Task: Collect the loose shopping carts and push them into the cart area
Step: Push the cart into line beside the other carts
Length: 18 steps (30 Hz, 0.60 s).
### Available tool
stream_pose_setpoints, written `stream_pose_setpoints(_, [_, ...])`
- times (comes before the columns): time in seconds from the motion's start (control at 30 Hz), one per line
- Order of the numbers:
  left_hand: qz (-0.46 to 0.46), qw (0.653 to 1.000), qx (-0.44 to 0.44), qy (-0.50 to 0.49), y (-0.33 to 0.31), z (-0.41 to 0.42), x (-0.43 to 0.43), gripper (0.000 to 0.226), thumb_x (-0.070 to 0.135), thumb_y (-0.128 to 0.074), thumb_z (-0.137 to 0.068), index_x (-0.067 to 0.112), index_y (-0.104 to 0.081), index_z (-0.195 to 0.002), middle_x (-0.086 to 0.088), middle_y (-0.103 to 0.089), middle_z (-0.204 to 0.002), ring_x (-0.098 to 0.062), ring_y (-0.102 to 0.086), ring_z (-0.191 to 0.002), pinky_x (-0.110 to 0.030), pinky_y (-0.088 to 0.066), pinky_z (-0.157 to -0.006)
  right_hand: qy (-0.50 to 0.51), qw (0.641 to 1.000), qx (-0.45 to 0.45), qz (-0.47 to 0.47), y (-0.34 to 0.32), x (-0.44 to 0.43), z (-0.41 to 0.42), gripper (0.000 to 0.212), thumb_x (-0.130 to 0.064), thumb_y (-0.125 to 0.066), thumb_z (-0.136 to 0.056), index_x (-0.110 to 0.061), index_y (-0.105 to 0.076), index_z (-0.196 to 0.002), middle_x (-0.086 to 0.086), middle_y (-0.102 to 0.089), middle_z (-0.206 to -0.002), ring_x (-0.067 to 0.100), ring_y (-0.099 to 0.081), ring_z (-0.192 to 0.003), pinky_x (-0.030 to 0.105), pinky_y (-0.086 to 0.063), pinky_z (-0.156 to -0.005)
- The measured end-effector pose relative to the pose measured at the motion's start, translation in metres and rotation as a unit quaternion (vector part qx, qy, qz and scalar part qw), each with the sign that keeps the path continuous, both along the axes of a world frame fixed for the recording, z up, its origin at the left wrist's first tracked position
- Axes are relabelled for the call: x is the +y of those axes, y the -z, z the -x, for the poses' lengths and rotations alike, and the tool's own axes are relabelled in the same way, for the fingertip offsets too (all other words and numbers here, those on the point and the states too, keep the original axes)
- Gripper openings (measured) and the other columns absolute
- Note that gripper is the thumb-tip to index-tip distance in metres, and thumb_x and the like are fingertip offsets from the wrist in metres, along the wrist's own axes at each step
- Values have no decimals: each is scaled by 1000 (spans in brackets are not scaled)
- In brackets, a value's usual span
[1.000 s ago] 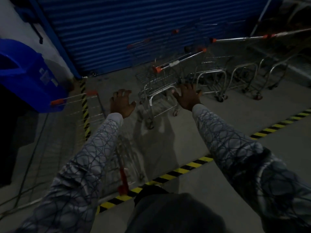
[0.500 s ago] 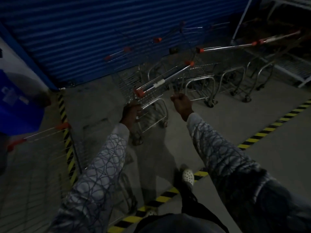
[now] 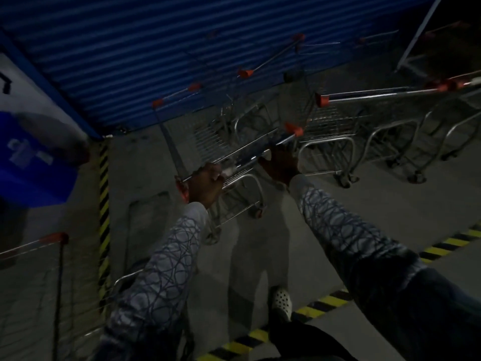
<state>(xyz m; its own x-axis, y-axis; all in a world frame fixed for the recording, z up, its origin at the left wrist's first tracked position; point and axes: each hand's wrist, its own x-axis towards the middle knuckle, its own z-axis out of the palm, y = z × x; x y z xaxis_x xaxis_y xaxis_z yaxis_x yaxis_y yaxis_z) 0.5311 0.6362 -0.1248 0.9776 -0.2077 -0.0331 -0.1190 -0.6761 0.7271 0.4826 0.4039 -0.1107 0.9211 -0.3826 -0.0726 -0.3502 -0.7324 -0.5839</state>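
A metal shopping cart with orange handle ends stands just ahead of me on the concrete floor. My left hand grips the left part of its handle bar. My right hand grips the same bar near its right orange end cap. Beyond it, several other carts stand together against the blue roller shutter. The scene is dark, so fine detail of the fingers is hard to read.
Another cart stands at my lower left, beside a yellow-black floor stripe. A blue bin sits at the left wall. A second striped line runs across the floor near my white shoe.
Both hands reached forward from open in the air and closed on the cart's handle bar. I have stepped closer, over the striped line.
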Motion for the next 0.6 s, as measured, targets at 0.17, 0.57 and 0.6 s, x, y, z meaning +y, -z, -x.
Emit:
stream_pose_setpoints(0.17, [-133, 991, -15, -30, 7, -2, -12, 40, 47, -56, -90, 21, -71, -116, -5, -72, -119, -29, -63, -117, -38, -29, -111, -111, 990, -12, 88, 20, -22, -34, 57, -55, -46, -88, -26, -61, -134, 6, -52, -145, 30, -37, -141, 57, -32, -108])
stream_pose_setpoints(0.57, [-299, 949, -98, -25, 50, 53, 19, 48, 35, -63, -67, 10, -66, -109, -12, -65, -102, -39, -63, -98, -51, -22, -112, -123, 971, -103, 177, 55, -7, -6, 40, -55, -45, -87, -27, -73, -89, 2, -68, -102, 33, -60, -106, 53, -37, -97])
stream_pose_setpoints(0.6, [-308, 946, -97, -29, 49, 61, 19, 46, 35, -67, -67, 10, -67, -105, -13, -66, -98, -39, -63, -96, -55, -25, -112, -127, 969, -96, 190, 57, -7, -2, 43, -52, -42, -88, -24, -74, -86, 5, -69, -98, 35, -63, -99, 50, -40, -94])
